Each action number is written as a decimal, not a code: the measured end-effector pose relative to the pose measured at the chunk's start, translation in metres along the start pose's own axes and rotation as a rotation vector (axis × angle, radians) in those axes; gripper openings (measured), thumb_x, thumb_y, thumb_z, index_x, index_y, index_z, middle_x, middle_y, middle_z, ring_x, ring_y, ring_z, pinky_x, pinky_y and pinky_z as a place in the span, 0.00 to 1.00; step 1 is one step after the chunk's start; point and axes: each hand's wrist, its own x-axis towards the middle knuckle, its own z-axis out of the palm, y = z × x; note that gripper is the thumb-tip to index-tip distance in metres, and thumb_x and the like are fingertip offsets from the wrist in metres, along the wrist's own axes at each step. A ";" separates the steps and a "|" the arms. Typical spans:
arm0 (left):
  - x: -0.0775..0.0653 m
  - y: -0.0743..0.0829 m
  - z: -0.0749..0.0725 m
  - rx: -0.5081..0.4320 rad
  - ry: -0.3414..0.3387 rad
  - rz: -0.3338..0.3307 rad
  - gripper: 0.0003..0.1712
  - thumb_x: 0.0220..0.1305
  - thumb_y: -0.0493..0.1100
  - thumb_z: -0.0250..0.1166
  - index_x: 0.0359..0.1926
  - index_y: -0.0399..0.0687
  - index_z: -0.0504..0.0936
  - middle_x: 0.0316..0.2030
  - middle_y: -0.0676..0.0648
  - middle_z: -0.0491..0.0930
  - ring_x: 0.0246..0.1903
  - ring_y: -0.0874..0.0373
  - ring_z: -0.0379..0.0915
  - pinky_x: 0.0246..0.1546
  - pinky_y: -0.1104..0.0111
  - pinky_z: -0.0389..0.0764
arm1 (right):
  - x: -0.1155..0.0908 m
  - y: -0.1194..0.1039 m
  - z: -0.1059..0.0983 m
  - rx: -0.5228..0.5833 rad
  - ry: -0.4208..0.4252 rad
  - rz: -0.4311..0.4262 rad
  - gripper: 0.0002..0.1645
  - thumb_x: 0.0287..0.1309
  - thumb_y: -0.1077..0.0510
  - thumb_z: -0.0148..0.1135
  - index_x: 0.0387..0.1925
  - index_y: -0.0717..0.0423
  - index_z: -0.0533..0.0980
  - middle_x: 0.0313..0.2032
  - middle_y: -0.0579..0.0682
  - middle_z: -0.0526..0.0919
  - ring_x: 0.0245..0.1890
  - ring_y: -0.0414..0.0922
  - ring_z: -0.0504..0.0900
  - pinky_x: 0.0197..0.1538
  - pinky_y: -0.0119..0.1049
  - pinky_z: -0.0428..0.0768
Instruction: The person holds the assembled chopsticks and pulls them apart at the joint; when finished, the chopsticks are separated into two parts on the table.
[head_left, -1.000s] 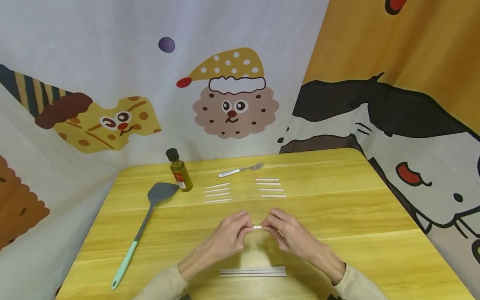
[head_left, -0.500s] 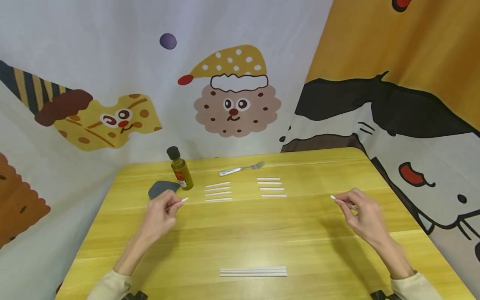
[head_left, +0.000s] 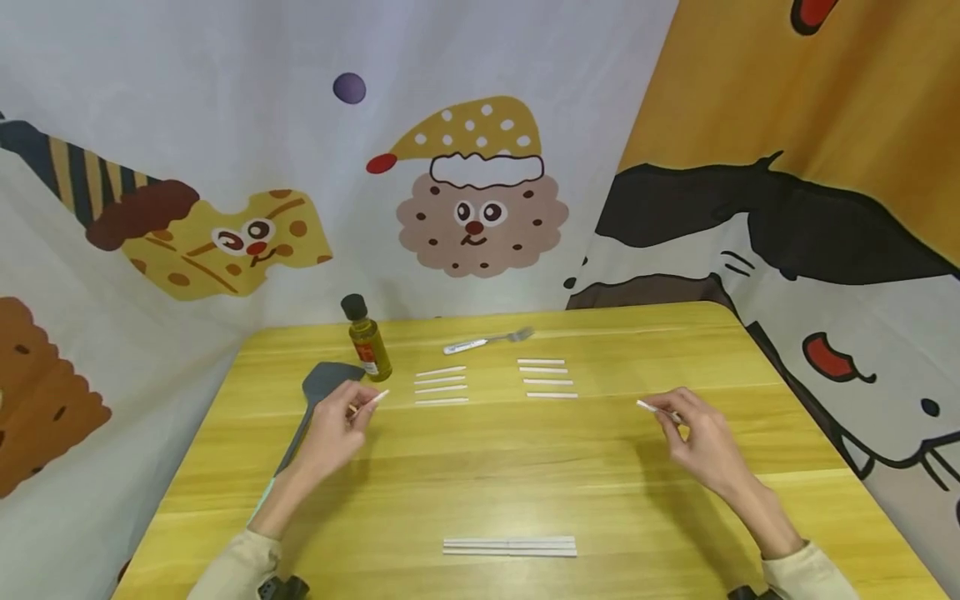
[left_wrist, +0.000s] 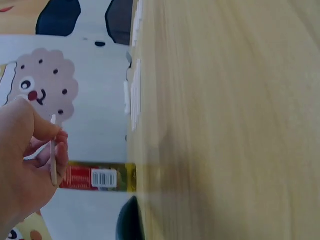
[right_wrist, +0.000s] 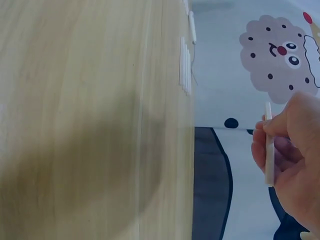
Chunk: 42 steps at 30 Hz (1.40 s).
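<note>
1. At the far left, a hanging cloth backdrop (head_left: 300, 300) carries a brown biscuit print, then a cheese wedge, behind the wood-grain table (head_left: 510, 483).
2. A turner spatula (head_left: 326, 379) lies on the table's left side, its grey blade toward the back; the left forearm and hand hide part of its mint-green handle.
3. The left hand (head_left: 336, 427) is raised above the tabletop, thumb and fingers pinching a short white stick (head_left: 380, 397), whose free end points inward, toward the middle.
4. A dark-capped bottle (head_left: 367, 346) of yellow-green liquid, with a red and white label, stands upright just beside the spatula's blade.
5. Four more short white sticks, the left row (head_left: 441, 389), lie spaced apart, roughly parallel.
6. Behind them, near the back edge, rests a fork (head_left: 467, 346) with a white handle, tines to the right.
7. A bundle of long white sticks (head_left: 510, 547) lies crosswise at the near side, between the two forearms.
8. The right row (head_left: 547, 382), four short white sticks, sits well apart from the left one.
9. The right hand (head_left: 697, 433), also above the table, pinches another short white stick (head_left: 645, 406) between thumb and fingers, tip inward.
</note>
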 end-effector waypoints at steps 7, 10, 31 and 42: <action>0.005 -0.006 0.004 0.059 -0.052 -0.013 0.07 0.65 0.30 0.66 0.42 0.41 0.86 0.33 0.50 0.79 0.32 0.61 0.74 0.33 0.71 0.79 | 0.006 0.007 0.006 -0.087 -0.004 0.047 0.15 0.48 0.76 0.72 0.36 0.58 0.81 0.35 0.50 0.80 0.32 0.46 0.82 0.34 0.43 0.85; 0.010 -0.007 0.010 0.068 -0.069 0.025 0.05 0.63 0.31 0.68 0.40 0.41 0.86 0.32 0.50 0.79 0.32 0.60 0.74 0.32 0.70 0.79 | 0.010 0.010 0.013 -0.096 -0.018 0.035 0.15 0.48 0.76 0.73 0.35 0.58 0.81 0.34 0.50 0.81 0.32 0.46 0.82 0.34 0.45 0.86; 0.033 -0.004 0.063 0.048 -0.301 0.072 0.08 0.62 0.27 0.66 0.40 0.40 0.86 0.36 0.45 0.81 0.34 0.57 0.78 0.35 0.70 0.82 | 0.042 0.004 0.089 0.080 -0.189 -0.017 0.10 0.54 0.72 0.71 0.34 0.57 0.83 0.33 0.49 0.82 0.35 0.44 0.80 0.38 0.38 0.84; 0.037 -0.004 0.087 0.038 -0.402 0.074 0.08 0.61 0.26 0.66 0.39 0.40 0.85 0.34 0.48 0.80 0.33 0.60 0.75 0.34 0.72 0.81 | 0.049 -0.008 0.117 0.106 -0.247 -0.042 0.11 0.53 0.75 0.68 0.35 0.59 0.83 0.36 0.51 0.84 0.39 0.47 0.82 0.43 0.42 0.85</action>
